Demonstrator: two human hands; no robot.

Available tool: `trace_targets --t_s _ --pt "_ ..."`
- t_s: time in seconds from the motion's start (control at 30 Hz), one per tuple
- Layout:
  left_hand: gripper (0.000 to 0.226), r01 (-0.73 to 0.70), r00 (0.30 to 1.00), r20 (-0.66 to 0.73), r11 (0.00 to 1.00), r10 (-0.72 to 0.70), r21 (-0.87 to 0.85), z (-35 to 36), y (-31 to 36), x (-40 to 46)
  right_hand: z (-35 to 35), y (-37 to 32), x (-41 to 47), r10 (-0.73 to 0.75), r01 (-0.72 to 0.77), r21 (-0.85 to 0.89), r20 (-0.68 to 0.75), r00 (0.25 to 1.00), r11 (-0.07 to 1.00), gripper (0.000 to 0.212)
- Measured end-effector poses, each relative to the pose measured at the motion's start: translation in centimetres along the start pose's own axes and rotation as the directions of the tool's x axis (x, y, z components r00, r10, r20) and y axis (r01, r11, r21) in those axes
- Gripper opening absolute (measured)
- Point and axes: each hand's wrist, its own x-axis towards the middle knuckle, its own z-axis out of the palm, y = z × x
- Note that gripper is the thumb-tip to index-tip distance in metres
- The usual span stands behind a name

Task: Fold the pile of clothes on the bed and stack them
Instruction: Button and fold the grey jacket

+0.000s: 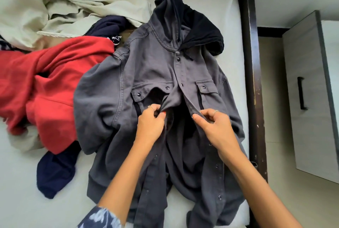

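Observation:
A dark grey hooded jacket with snap buttons and two chest pockets lies face up on the white bed, its black-lined hood toward the headboard side. The upper snaps are fastened; below the chest the front gapes open. My left hand pinches the left front edge just under the pocket. My right hand pinches the right front edge opposite it. The two edges are a short gap apart. A red garment lies in the pile to the left.
The pile on the left also holds a beige cloth at the back and a navy garment near the jacket's left sleeve. A dark wooden bed frame runs along the right, with a grey cabinet beyond it.

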Motion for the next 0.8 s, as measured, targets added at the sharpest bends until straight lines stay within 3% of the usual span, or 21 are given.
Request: trace_targets --t_s 0.07,0.13,0.37,0.5,0.63,0.73,0.8 --pt "0.012 0.096 0.984 0.17 0.968 -0.056 -0.234 0.0 0.4 -0.8 0.3 -0.6 -0.7 -0.004 0.003 0.063 0.008 1.0 0.998 0.007" --pt "0.018 0.096 0.976 0.217 0.946 -0.027 -0.311 0.1 0.7 -1.1 0.6 -1.0 -1.2 -0.012 0.013 0.093 -0.016 1.0 0.996 0.005" --pt "0.019 -0.132 0.989 0.033 0.964 0.144 -0.232 -0.4 1.4 -1.7 0.7 -0.8 -2.0 0.06 -0.004 0.226 -0.243 0.968 0.974 0.007" --pt "0.017 -0.294 0.956 0.007 0.956 0.294 0.013 -1.2 1.6 -1.4 0.7 -1.4 -2.4 0.001 0.039 0.24 -0.165 0.986 0.97 0.005" --pt "0.018 -0.483 0.856 -0.035 0.822 0.516 0.302 -1.2 1.6 -1.3 1.7 -1.5 -2.6 -0.039 0.058 0.179 -0.109 0.993 0.982 0.014" --pt "0.03 -0.499 0.84 -0.018 0.785 0.542 0.366 -0.7 2.1 -2.0 2.2 -1.0 -2.5 -0.027 0.038 0.134 -0.086 0.996 0.99 0.013" --pt "0.038 -0.579 0.774 -0.012 0.716 0.633 0.391 -0.3 2.1 -2.6 2.3 -0.8 -2.5 -0.015 0.027 0.141 -0.089 0.996 0.99 0.01"
